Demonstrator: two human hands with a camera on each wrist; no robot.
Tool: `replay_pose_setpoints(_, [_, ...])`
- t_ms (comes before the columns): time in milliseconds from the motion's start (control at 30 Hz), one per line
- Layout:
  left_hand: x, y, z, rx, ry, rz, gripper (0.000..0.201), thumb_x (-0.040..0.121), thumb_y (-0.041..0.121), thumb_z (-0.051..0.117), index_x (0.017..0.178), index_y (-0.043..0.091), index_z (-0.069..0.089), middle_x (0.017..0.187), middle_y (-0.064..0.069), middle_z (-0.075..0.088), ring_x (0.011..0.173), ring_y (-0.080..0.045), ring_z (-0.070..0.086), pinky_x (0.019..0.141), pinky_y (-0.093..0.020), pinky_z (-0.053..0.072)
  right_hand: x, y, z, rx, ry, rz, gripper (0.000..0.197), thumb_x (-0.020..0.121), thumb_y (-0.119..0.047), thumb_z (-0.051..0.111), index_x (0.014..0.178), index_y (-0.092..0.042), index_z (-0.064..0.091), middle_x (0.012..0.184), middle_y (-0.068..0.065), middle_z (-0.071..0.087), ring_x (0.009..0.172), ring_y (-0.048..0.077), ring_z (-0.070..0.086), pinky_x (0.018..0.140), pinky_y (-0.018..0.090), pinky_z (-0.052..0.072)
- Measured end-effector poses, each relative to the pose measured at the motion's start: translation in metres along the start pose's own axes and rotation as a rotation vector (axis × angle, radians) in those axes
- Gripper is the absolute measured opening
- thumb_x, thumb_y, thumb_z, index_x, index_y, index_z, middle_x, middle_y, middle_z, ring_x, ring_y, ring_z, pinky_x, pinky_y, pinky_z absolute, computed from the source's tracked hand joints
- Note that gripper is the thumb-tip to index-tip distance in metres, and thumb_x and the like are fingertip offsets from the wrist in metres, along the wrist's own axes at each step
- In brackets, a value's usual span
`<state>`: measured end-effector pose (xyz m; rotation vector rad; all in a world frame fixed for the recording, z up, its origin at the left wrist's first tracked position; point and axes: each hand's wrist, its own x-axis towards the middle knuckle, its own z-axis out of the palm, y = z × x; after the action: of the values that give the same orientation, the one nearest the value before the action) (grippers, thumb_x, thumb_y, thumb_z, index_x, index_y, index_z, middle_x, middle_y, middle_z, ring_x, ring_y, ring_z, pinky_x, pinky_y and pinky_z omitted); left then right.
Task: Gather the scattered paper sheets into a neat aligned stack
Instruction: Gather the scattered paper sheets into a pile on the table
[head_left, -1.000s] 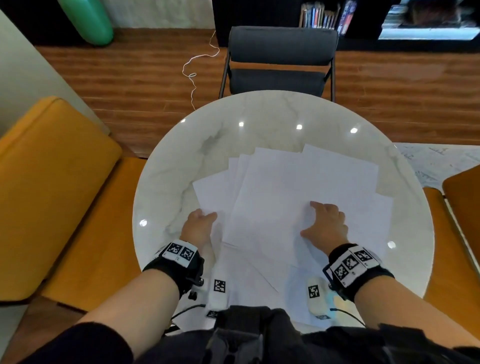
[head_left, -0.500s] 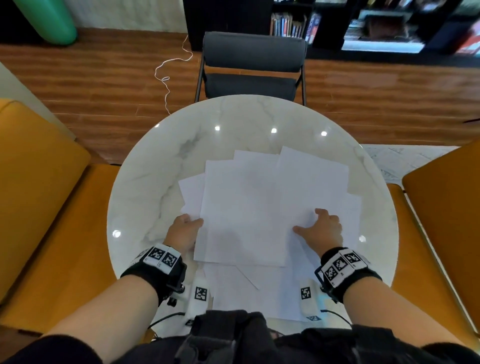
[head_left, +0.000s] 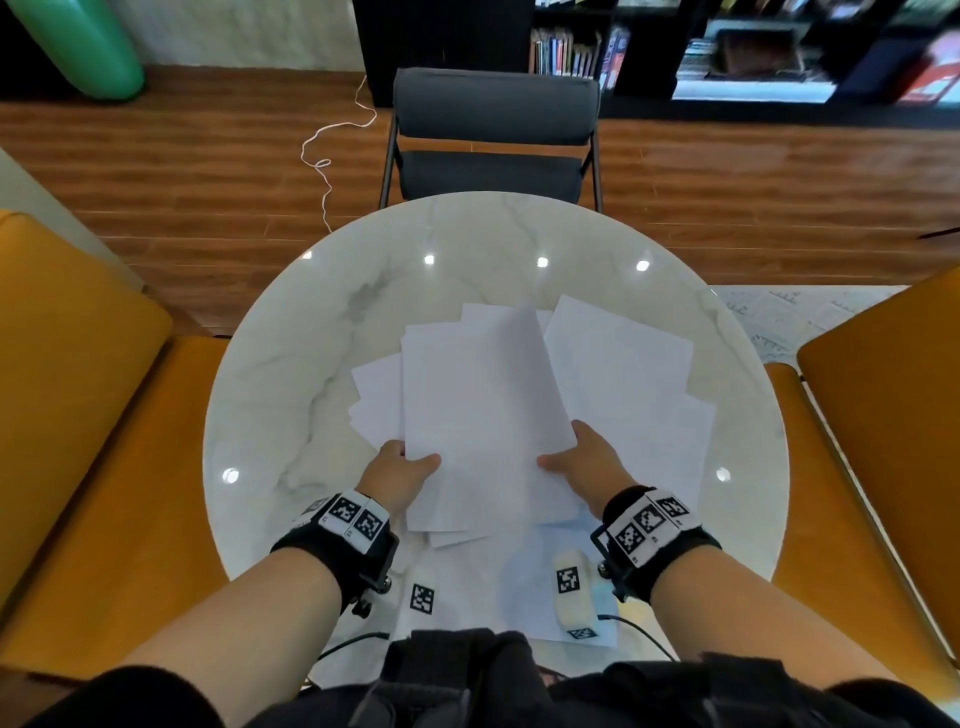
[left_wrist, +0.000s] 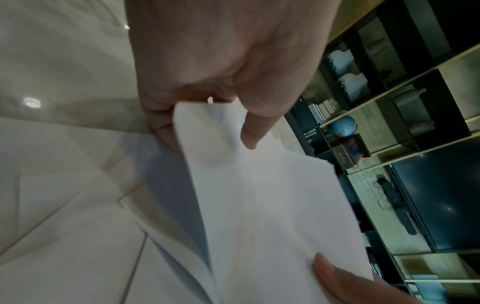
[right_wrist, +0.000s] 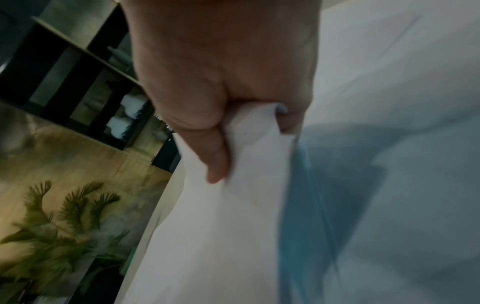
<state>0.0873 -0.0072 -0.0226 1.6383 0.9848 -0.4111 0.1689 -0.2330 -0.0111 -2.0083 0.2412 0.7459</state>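
A bundle of white paper sheets (head_left: 483, 410) is lifted off the round marble table (head_left: 291, 374), tilted up toward me. My left hand (head_left: 402, 470) pinches its left edge, thumb on top, and the left wrist view shows that left hand (left_wrist: 207, 115) with the bundle (left_wrist: 259, 205) between thumb and fingers. My right hand (head_left: 582, 460) grips the right edge; the right wrist view shows this right hand (right_wrist: 233, 131) with its thumb pressed onto the sheets (right_wrist: 221, 226). More loose sheets (head_left: 628, 374) lie fanned on the table at the right, others (head_left: 371, 400) at the left and near me.
A dark chair (head_left: 493, 135) stands at the table's far side. Orange seats (head_left: 78, 415) flank the table, the other orange seat (head_left: 893, 441) on the right. A white cable (head_left: 332, 156) trails on the wooden floor. Bookshelves (head_left: 727, 47) line the back wall.
Both hands moved inward from flat on the spread sheets, closed on the edges of the middle sheets and lifted them as a bundle. The head view shifted a little.
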Motion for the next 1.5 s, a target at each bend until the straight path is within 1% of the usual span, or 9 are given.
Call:
replay_pose_setpoints(333, [0.005, -0.004, -0.026, -0.237, 0.118, -0.099, 0.078, 0.081, 0.065, 0.055, 0.14, 0.016, 0.039, 0.124, 0.008, 0.044, 0.128, -0.03, 0.046, 0.096, -0.032, 0.034, -0.016, 0.013, 0.006, 0.642, -0.314, 0.024, 0.048, 0.081, 0.002, 0.068, 0.126, -0.008, 0.055, 0.12, 0.021, 0.068, 0.111, 0.039, 0.065, 0.093, 0.052, 0.053])
replay_pose_setpoints(533, [0.009, -0.012, -0.034, -0.206, 0.24, 0.029, 0.042, 0.087, 0.054, 0.05, 0.077, 0.014, 0.054, 0.076, -0.011, 0.054, 0.063, -0.023, 0.051, 0.072, -0.032, 0.04, -0.009, 0.021, -0.007, 0.827, -0.192, 0.134, 0.061, 0.07, -0.004, 0.078, 0.126, -0.006, 0.056, 0.121, 0.022, 0.066, 0.111, 0.042, 0.063, 0.091, 0.057, 0.052])
replay_pose_setpoints(733, [-0.004, -0.001, -0.027, -0.354, -0.04, -0.101, 0.065, 0.073, 0.077, 0.049, 0.091, 0.015, 0.058, 0.079, -0.004, 0.061, 0.074, -0.019, 0.056, 0.075, -0.032, 0.046, -0.017, 0.024, -0.016, 0.179, -0.318, 0.255, 0.023, 0.078, 0.006, 0.069, 0.101, 0.004, 0.066, 0.106, 0.022, 0.071, 0.093, 0.034, 0.068, 0.081, 0.04, 0.056])
replay_pose_setpoints(833, [-0.001, -0.002, -0.03, -0.055, -0.018, -0.017, 0.063, 0.07, 0.043, 0.071, 0.119, 0.011, 0.049, 0.113, -0.011, 0.064, 0.1, -0.03, 0.063, 0.092, -0.046, 0.052, -0.021, 0.017, -0.023, -0.093, -0.4, 0.246, 0.016, 0.078, -0.005, 0.071, 0.094, -0.004, 0.066, 0.094, 0.013, 0.071, 0.081, 0.029, 0.069, 0.064, 0.033, 0.056])
replay_pose_setpoints(933, [-0.007, -0.001, -0.032, 0.197, 0.004, 0.04, 0.046, 0.087, 0.02, 0.059, 0.127, 0.007, 0.041, 0.12, -0.017, 0.058, 0.108, -0.035, 0.058, 0.093, -0.042, 0.05, -0.016, 0.01, -0.025, -0.021, -0.186, 0.121, 0.016, 0.082, -0.012, 0.072, 0.085, -0.011, 0.056, 0.08, 0.009, 0.065, 0.066, 0.022, 0.062, 0.054, 0.029, 0.048])
replay_pose_setpoints(1100, [-0.01, -0.002, -0.024, 0.095, -0.152, 0.025, 0.084, 0.07, 0.039, 0.076, 0.139, 0.013, 0.037, 0.136, -0.009, 0.055, 0.122, -0.03, 0.055, 0.104, -0.047, 0.044, -0.012, 0.006, -0.001, -0.065, -0.148, -0.003, 0.039, 0.082, -0.011, 0.065, 0.118, -0.009, 0.05, 0.112, 0.013, 0.063, 0.104, 0.032, 0.062, 0.09, 0.044, 0.054])
replay_pose_setpoints(1200, [-0.009, 0.0, -0.021, 0.156, -0.001, 0.081, 0.055, 0.083, 0.029, 0.067, 0.13, 0.006, 0.048, 0.126, -0.009, 0.059, 0.116, -0.029, 0.056, 0.101, -0.037, 0.044, -0.016, 0.003, 0.012, -0.029, -0.065, -0.031, 0.036, 0.083, -0.013, 0.062, 0.118, -0.01, 0.053, 0.115, 0.014, 0.064, 0.102, 0.03, 0.063, 0.093, 0.045, 0.052])
replay_pose_setpoints(1333, [-0.001, -0.004, -0.035, 0.04, 0.242, 0.071, 0.033, 0.085, 0.027, 0.063, 0.109, 0.004, 0.058, 0.114, -0.016, 0.064, 0.097, -0.031, 0.06, 0.09, -0.04, 0.051, -0.006, 0.006, -0.014, -0.204, 0.484, 0.138, 0.058, 0.079, -0.033, 0.07, 0.131, -0.022, 0.048, 0.137, 0.013, 0.046, 0.123, 0.033, 0.047, 0.102, 0.045, 0.04])
replay_pose_setpoints(1500, [0.01, -0.011, -0.043, -0.078, 0.259, 0.031, 0.043, 0.076, 0.037, 0.067, 0.111, 0.013, 0.061, 0.116, -0.015, 0.067, 0.103, -0.036, 0.063, 0.095, -0.052, 0.051, 0.003, 0.024, -0.046, -0.25, 0.499, 0.371, 0.086, 0.071, -0.033, 0.074, 0.143, -0.024, 0.027, 0.149, 0.016, 0.023, 0.137, 0.037, 0.022, 0.112, 0.054, 0.026])
